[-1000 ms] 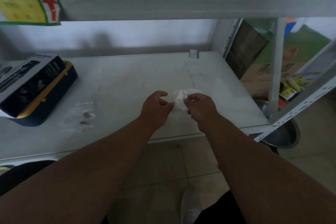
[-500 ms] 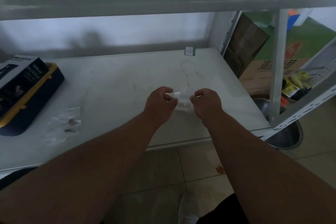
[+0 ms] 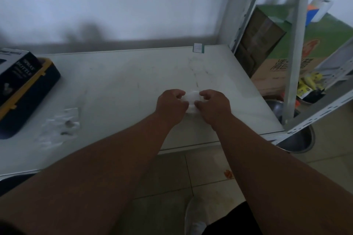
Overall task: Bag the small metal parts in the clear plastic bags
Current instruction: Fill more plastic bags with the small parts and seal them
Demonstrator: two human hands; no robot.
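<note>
Both hands meet over the front right part of the white table [image 3: 118, 82], and between them sits a small clear plastic bag [image 3: 192, 99]: the left hand [image 3: 170, 106] pinches its left edge with curled fingers, and the right hand [image 3: 214, 106] pinches the right edge the same way. The step in hand looks like working the mouth of this bag, either opening or pressing it closed; whether a metal part is already inside cannot be told, since the plastic is pale and blurred. To do it well, the thumbs should stay close to the top seam and the bag should be kept upright, so nothing small slips out onto the table or the tiled floor below. More clear bags [image 3: 59, 128] lie well apart to the left, with a few dark small metal parts [image 3: 69, 124] on or in them, so the next reach goes that way. Beyond them a dark box [image 3: 17, 74] rests on a yellow-edged case [image 3: 32, 89]; neither blocks the path. A shelf post [image 3: 294, 59] stands to the right, clear of the hands.
</note>
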